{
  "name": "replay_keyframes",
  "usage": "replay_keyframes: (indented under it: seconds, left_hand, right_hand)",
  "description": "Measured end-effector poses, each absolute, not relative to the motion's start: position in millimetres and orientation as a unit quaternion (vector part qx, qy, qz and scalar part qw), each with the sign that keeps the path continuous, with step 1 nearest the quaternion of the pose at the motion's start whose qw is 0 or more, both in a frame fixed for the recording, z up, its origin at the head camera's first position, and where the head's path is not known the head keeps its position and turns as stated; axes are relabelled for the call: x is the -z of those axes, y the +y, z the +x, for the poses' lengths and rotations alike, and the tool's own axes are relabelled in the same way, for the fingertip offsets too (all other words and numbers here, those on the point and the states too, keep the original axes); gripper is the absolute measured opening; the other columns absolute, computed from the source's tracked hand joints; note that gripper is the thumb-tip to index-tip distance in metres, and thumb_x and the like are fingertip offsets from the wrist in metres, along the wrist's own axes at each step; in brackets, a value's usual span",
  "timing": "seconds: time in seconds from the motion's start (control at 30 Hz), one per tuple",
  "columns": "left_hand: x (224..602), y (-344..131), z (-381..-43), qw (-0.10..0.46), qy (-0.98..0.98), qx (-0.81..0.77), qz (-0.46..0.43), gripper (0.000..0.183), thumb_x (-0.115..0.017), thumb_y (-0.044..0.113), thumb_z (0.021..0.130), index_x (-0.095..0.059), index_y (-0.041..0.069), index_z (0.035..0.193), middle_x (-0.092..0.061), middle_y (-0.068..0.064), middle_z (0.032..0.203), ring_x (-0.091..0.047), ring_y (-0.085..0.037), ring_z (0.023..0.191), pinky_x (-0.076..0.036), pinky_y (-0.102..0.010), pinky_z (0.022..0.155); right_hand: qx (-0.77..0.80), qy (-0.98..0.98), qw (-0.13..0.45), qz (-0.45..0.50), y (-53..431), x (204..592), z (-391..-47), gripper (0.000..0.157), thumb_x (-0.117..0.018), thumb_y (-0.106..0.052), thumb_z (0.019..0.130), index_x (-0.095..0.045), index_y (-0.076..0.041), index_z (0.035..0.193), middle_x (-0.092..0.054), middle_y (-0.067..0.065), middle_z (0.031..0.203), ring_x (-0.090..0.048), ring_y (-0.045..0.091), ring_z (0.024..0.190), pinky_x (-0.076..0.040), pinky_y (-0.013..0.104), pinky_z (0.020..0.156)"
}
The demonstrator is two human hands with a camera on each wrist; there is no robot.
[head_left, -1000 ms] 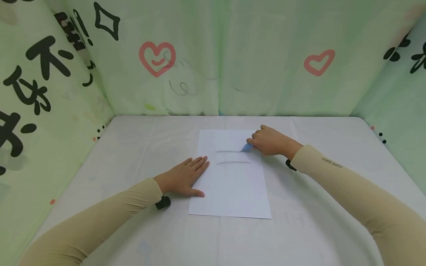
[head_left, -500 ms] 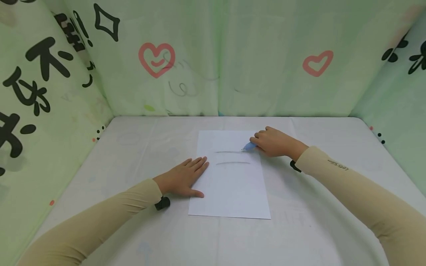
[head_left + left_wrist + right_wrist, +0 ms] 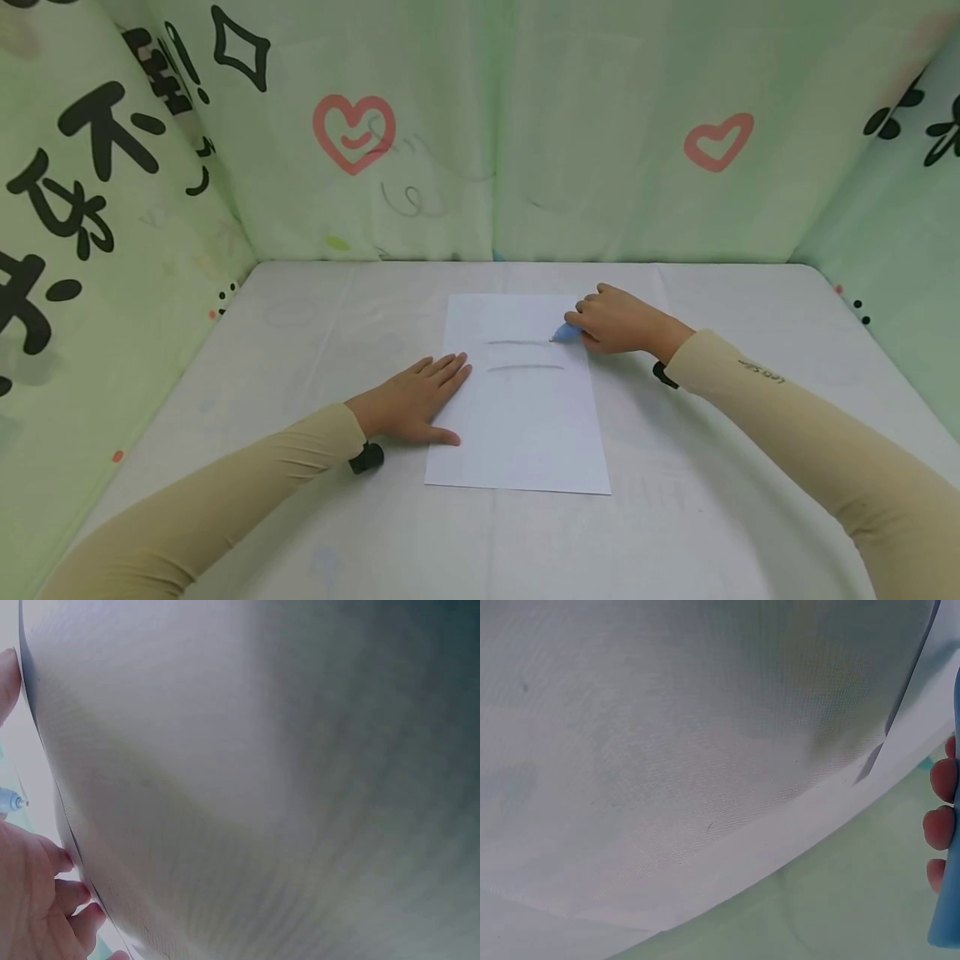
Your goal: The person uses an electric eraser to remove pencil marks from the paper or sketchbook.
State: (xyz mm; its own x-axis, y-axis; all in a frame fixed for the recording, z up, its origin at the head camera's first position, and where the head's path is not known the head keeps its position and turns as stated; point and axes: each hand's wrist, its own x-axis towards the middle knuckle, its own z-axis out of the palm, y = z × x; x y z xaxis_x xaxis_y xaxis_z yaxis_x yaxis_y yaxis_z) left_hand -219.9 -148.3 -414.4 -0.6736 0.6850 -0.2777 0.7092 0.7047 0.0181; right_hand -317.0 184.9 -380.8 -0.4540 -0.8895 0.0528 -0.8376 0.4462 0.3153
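Observation:
A white sheet of paper [image 3: 525, 433] lies upright on the table, with two thin grey lines [image 3: 527, 367] running across it. My left hand [image 3: 412, 400] rests flat on the sheet's left edge, fingers spread. My right hand [image 3: 622, 321] grips a thick blue pen [image 3: 568, 332] over the sheet's right side, its tip at the right end of the upper line. In the right wrist view the pen's blue body [image 3: 949, 900] runs along the right edge, with curled fingertips [image 3: 939, 827] beside it. The left wrist view shows its small metal tip [image 3: 22, 802].
A white cloth covers the table [image 3: 300, 333]. Green curtains [image 3: 585, 183] with red hearts and black lettering stand along the back and both sides. Each wrist wears a black band [image 3: 367, 458].
My right hand and the pen have shifted slightly to the right along the upper line, which now reaches a little farther right. My left hand stays in place.

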Motion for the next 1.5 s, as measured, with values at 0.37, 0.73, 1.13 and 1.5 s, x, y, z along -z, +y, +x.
replay_keyframes:
  seconds: [0.37, 0.73, 1.13, 1.5]
  left_hand:
    - [416, -148, -221, 0.130, 0.915, 0.051, 0.379, 0.100, -0.044, 0.071, 0.084, -0.009, 0.007, 0.152, -0.008, -0.011, 0.160, -0.011, -0.026, 0.148, -0.016, -0.046, 0.119]
    - [415, -148, -220, 0.130, 0.914, 0.046, 0.383, 0.100, -0.045, 0.070, 0.084, -0.010, 0.006, 0.152, -0.008, -0.011, 0.160, -0.011, -0.026, 0.148, -0.016, -0.046, 0.119]
    - [416, -150, -222, 0.130, 0.913, 0.051, 0.384, 0.100, -0.044, 0.071, 0.084, -0.009, 0.006, 0.152, -0.008, -0.011, 0.160, -0.011, -0.026, 0.148, -0.016, -0.046, 0.119]
    - [415, -150, -221, 0.130, 0.912, 0.048, 0.386, 0.100, -0.045, 0.070, 0.084, -0.009, 0.006, 0.152, -0.008, -0.012, 0.160, -0.011, -0.026, 0.148, -0.016, -0.046, 0.119]
  right_hand:
    - [0.129, -0.839, 0.090, 0.520, 180, 380, -317, 0.009, -0.062, -0.011, 0.081, -0.055, -0.007, 0.084, -0.050, 0.001, 0.062, -0.043, 0.014, 0.054, -0.024, 0.027, 0.056]
    - [0.127, -0.834, 0.100, 0.527, 171, 383, -319, 0.009, -0.061, -0.010, 0.081, -0.053, -0.008, 0.080, -0.047, 0.002, 0.059, -0.041, 0.015, 0.051, -0.022, 0.028, 0.055]
    - [0.127, -0.837, 0.082, 0.525, 172, 382, -318, 0.010, -0.062, -0.011, 0.081, -0.053, -0.008, 0.082, -0.050, 0.001, 0.061, -0.043, 0.015, 0.053, -0.023, 0.027, 0.056]
    - [0.122, -0.833, 0.105, 0.530, 167, 384, -322, 0.010, -0.063, -0.011, 0.080, -0.053, -0.008, 0.080, -0.048, 0.002, 0.059, -0.040, 0.015, 0.051, -0.020, 0.027, 0.056]
